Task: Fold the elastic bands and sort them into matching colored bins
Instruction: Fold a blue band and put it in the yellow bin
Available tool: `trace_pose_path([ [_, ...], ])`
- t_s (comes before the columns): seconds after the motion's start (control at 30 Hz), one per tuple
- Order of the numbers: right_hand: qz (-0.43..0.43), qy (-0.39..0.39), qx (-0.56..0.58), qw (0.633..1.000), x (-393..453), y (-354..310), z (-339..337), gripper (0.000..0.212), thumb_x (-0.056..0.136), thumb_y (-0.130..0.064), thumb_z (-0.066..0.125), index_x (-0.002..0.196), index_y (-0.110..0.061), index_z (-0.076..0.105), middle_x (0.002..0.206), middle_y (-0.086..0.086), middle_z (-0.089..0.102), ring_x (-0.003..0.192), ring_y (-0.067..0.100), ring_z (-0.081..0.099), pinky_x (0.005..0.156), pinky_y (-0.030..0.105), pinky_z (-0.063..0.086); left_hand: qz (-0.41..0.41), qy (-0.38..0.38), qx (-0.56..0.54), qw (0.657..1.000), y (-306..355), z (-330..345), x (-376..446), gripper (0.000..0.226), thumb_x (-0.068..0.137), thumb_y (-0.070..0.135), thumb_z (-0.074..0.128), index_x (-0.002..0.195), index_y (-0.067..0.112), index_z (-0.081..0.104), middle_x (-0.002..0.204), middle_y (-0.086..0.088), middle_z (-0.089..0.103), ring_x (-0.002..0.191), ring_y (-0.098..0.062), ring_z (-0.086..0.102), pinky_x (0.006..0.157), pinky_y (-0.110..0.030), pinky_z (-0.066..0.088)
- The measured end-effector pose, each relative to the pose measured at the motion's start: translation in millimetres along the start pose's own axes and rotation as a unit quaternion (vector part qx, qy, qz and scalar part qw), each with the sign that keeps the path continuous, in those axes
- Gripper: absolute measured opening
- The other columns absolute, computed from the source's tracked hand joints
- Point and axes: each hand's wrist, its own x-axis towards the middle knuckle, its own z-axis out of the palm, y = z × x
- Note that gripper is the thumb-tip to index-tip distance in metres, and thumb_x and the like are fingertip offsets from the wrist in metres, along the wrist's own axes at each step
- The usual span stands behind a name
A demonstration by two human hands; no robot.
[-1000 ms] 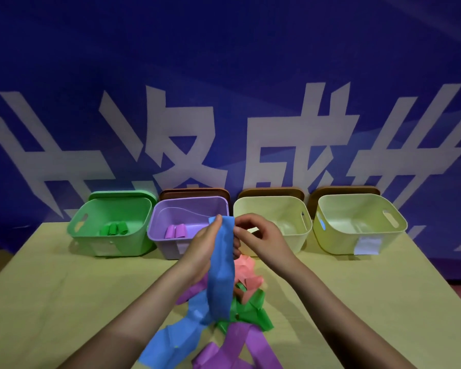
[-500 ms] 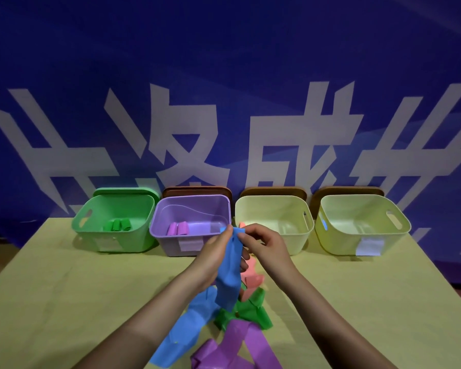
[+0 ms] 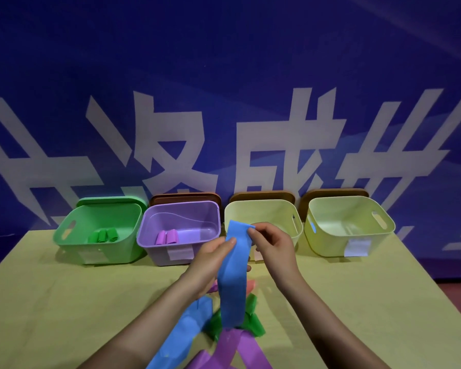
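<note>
I hold a long blue elastic band (image 3: 233,272) upright over the table. My left hand (image 3: 210,258) grips its left side with the thumb on the front, and my right hand (image 3: 273,245) pinches its top right corner. The band hangs down and trails off toward the near edge. Under it lies a pile of loose bands: green (image 3: 253,319), purple (image 3: 228,350) and pink (image 3: 251,284). Along the back stand a green bin (image 3: 72,242) holding folded green bands, a purple bin (image 3: 155,243) holding folded purple bands, and two pale yellow bins (image 3: 266,209) (image 3: 383,230).
The yellow-green table (image 3: 64,302) ends at the right, about (image 3: 437,288). A blue banner with large white characters (image 3: 224,102) rises right behind the bins. Brown lids (image 3: 184,198) lean behind the three right-hand bins, a green lid behind the green one.
Both hands have lifted the top of the blue band and spread it flat and wider. The right hand has shifted to the band's top right corner.
</note>
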Motion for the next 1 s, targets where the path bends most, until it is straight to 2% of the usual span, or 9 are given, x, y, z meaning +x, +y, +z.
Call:
trace_pose_path([
  [0.1,-0.04,-0.026,-0.011,0.999,-1.6,-3.4,-3.5,0.028,0.089,0.003,0.06,0.087,-0.023,0.071,0.08,-0.012,0.07,0.077,0.002,0.063,0.069,0.015,0.048,-0.009,0.008,-0.051,0.999,3.2,1.7,0.2,0.025,0.1,0.017,0.043,0.107,-0.001,0.06,0.074,-0.016,0.069,0.06,-0.028,0.067,0.059,-0.033,0.057],
  [0.27,-0.193,-0.093,-0.175,0.961,1.3,-3.2,-12.3,0.019,0.087,-0.016,0.059,0.096,-0.021,0.074,0.089,-0.008,0.064,0.084,0.009,0.06,0.07,0.023,0.049,-0.016,0.019,-0.107,0.994,5.1,0.6,3.5,0.027,0.101,0.015,0.04,0.107,-0.002,0.06,0.086,-0.021,0.067,0.071,-0.028,0.067,0.055,-0.033,0.056],
  [0.43,-0.26,-0.151,-0.277,0.913,5.4,-0.1,-18.4,0.024,0.089,-0.026,0.052,0.098,-0.02,0.073,0.094,-0.007,0.059,0.09,0.007,0.056,0.074,0.021,0.047,-0.048,-0.011,-0.162,0.985,5.2,-4.5,3.9,0.034,0.101,0.018,0.034,0.111,-0.004,0.057,0.087,-0.02,0.069,0.072,-0.027,0.069,0.059,-0.033,0.058],
  [0.6,-0.27,-0.188,-0.304,0.894,6.0,1.5,-21.7,0.024,0.089,-0.026,0.052,0.099,-0.021,0.073,0.096,-0.009,0.06,0.094,0.0,0.053,0.079,0.013,0.042,-0.055,-0.022,-0.153,0.986,0.9,-12.9,1.9,0.038,0.101,0.026,0.039,0.113,-0.004,0.059,0.092,-0.023,0.07,0.076,-0.031,0.07,0.061,-0.035,0.058],
  [0.67,-0.259,-0.2,-0.286,0.9,5.5,0.8,-20.4,0.025,0.088,-0.024,0.052,0.099,-0.02,0.074,0.097,-0.008,0.061,0.095,0.003,0.056,0.081,0.015,0.044,-0.036,-0.013,-0.111,0.993,-2.3,-14.4,0.6,0.032,0.1,0.017,0.042,0.113,-0.007,0.058,0.09,-0.023,0.07,0.074,-0.031,0.069,0.065,-0.034,0.058],
  [0.77,-0.183,-0.197,-0.21,0.94,2.0,-0.4,-15.1,0.021,0.09,-0.016,0.055,0.099,-0.019,0.074,0.097,-0.006,0.063,0.093,0.007,0.06,0.078,0.018,0.047,0.004,0.017,-0.054,0.998,-6.9,-17.3,0.8,0.027,0.099,0.011,0.044,0.111,-0.006,0.061,0.09,-0.021,0.07,0.076,-0.03,0.07,0.066,-0.033,0.057],
  [0.83,-0.102,-0.161,-0.146,0.971,-1.8,-0.3,-8.4,0.019,0.092,-0.016,0.06,0.107,-0.021,0.07,0.094,-0.007,0.065,0.089,0.006,0.06,0.075,0.019,0.048,0.04,0.04,0.005,0.998,-11.2,-20.5,3.3,0.025,0.098,0.017,0.048,0.102,0.008,0.071,0.098,-0.019,0.071,0.095,-0.035,0.066,0.088,-0.044,0.053],
  [0.9,-0.029,-0.128,-0.101,0.986,-2.9,1.5,-1.6,0.019,0.09,-0.015,0.065,0.107,-0.02,0.068,0.086,-0.007,0.065,0.082,0.004,0.059,0.072,0.019,0.049,0.065,0.067,0.052,0.994,-14.9,-21.0,6.1,0.027,0.098,0.019,0.051,0.087,0.022,0.076,0.097,-0.009,0.071,0.101,-0.028,0.062,0.099,-0.046,0.043],
  [1.0,0.016,-0.12,-0.106,0.987,-1.5,6.3,6.6,0.005,0.087,-0.012,0.067,0.088,-0.016,0.07,0.071,-0.008,0.063,0.067,0.003,0.055,0.065,0.02,0.045,0.087,0.091,0.1,0.987,-15.0,-17.2,5.1,0.028,0.098,0.017,0.05,0.083,0.025,0.071,0.089,-0.003,0.071,0.091,-0.018,0.061,0.089,-0.035,0.045],
])
